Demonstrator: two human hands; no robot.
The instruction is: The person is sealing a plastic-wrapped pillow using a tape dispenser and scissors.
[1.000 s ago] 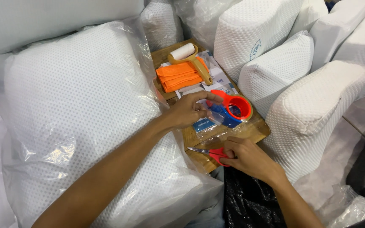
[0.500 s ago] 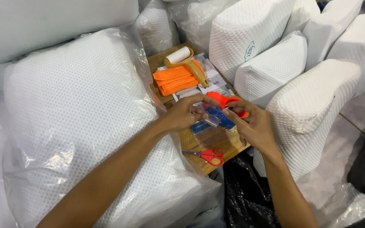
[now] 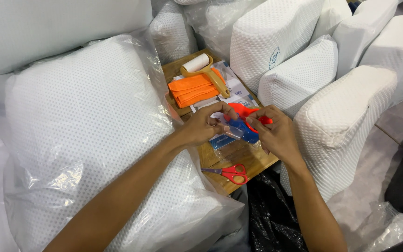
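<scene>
Tape dispenser — both hands on it, left hand and right hand fingers pinched on it, above desk; scissors nearby.

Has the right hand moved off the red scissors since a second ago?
Yes. The right hand left the red scissors and moved up the wooden board to the tape dispenser.

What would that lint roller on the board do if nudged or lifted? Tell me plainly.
The lint roller would probably feel light, being a slim tan plastic handle with a small white roll. Its round roll might turn or roll if pushed sideways. It lies partly on the folded orange cloth, which likely steadies it somewhat.
</scene>
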